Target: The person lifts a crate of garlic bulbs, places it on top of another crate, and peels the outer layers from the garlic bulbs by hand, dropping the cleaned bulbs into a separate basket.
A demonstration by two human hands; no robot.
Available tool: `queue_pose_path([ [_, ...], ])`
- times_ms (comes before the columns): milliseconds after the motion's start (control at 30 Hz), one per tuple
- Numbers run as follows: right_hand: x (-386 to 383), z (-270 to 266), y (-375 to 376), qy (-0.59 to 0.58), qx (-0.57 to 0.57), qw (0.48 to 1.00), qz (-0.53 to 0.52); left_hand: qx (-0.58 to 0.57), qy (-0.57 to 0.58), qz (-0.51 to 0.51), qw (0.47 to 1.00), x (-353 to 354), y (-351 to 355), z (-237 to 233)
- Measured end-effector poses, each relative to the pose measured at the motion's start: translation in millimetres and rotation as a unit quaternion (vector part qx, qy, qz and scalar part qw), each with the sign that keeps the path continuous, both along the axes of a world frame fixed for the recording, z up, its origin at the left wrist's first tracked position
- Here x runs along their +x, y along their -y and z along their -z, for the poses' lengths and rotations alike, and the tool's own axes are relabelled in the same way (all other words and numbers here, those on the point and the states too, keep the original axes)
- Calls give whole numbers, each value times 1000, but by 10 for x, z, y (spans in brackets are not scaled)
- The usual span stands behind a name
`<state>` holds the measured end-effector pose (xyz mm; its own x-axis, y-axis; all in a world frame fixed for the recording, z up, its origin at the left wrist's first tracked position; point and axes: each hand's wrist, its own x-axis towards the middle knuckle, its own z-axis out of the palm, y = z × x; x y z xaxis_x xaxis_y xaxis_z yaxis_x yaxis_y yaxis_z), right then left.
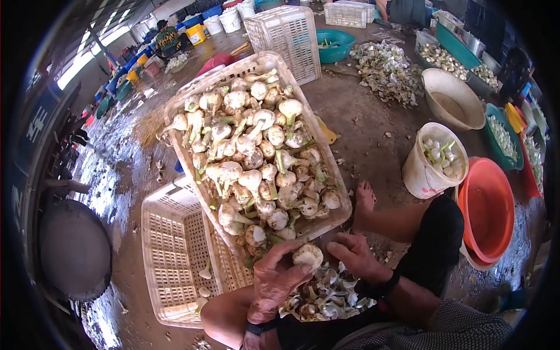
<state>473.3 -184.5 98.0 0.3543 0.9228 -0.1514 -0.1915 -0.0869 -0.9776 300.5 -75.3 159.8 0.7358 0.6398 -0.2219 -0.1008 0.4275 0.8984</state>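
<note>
My left hand (279,279) grips a whitish garlic bulb (308,255) between thumb and fingers, above my lap. Just to the right of the bulb is my right hand (354,256), its fingers curled in and its thumb toward the bulb. What those fingers hold, if anything, is hidden. Beneath both hands lies a pile of papery garlic peelings (326,296). A tilted plastic crate (343,219) in front of me is heaped with unpeeled garlic bulbs (251,179), some with green stem stubs.
Left of the full crate stands another crate (153,245) with a few pieces inside. To the right are a white bucket (417,169) of peeled cloves and an orange basin (493,219). Farther off are a peel heap (388,70), a beige basin (443,81) and a seated person (168,41).
</note>
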Motion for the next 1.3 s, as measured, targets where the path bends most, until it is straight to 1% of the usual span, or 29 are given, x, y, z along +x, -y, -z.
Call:
queue_pose_path([
  [67,-10,-93,17,11,46,998,-37,62,-49,-13,997,30,17,-23],
  [100,-10,-128,15,10,45,998,-35,61,-49,-11,997,23,10,20],
  [133,-12,-157,10,59,57,996,-38,165,-106,-1,981,-5,-9,105],
  [167,-13,-169,7,108,70,991,-43,268,-161,8,950,-23,-29,177],
  [200,-9,-162,6,107,69,991,-42,267,-161,8,950,-25,-45,229],
  [267,-3,-130,14,115,48,990,-69,333,-170,14,927,-27,-54,291],
  [300,6,-124,18,115,46,990,-70,332,-170,14,928,-24,-53,272],
  [367,27,-121,11,152,63,981,-103,413,-180,23,893,-5,-57,179],
  [400,21,-104,4,151,62,981,-104,411,-181,23,893,-7,-47,164],
  [467,15,-68,-15,241,80,961,-109,452,-198,23,870,5,-28,156],
  [600,-5,-68,-11,251,62,959,-114,477,-195,21,857,4,-13,199],
  [667,-21,9,-6,293,88,948,-84,484,-199,14,852,15,14,230],
  [767,-65,32,-8,321,75,942,-57,464,-205,25,861,38,31,192],
  [800,-85,55,-10,321,75,942,-57,464,-205,25,861,32,27,204],
  [867,-124,100,-13,316,72,946,-13,438,-181,36,880,6,7,261],
  [900,-131,98,-20,316,72,946,-12,438,-181,36,880,-17,0,293],
  [967,-131,85,-28,234,50,971,-1,314,-124,35,941,-49,-31,299],
  [1000,-117,145,-27,235,51,971,2,315,-123,37,940,-64,-50,246],
  [1033,-101,281,-32,279,7,960,-28,209,-63,28,976,-92,-62,155],
  [1067,-90,418,-29,322,-36,944,-57,100,-2,17,995,-103,-68,53],
  [1100,-85,561,11,322,-35,944,-55,52,76,12,996,-106,-69,-13],
  [1133,-86,710,77,411,-45,895,-167,53,75,13,996,-128,-92,-12],
  [1167,-95,708,92,491,-55,825,-274,65,115,4,991,-160,-123,3],
  [1200,-109,691,105,491,-54,826,-272,78,154,-4,985,-182,-150,11],
  [1267,-127,601,135,394,-25,878,-270,100,168,-2,981,-189,-158,-6],
  [1300,-131,553,74,356,-46,898,-255,61,160,-11,985,-191,-136,-39],
])
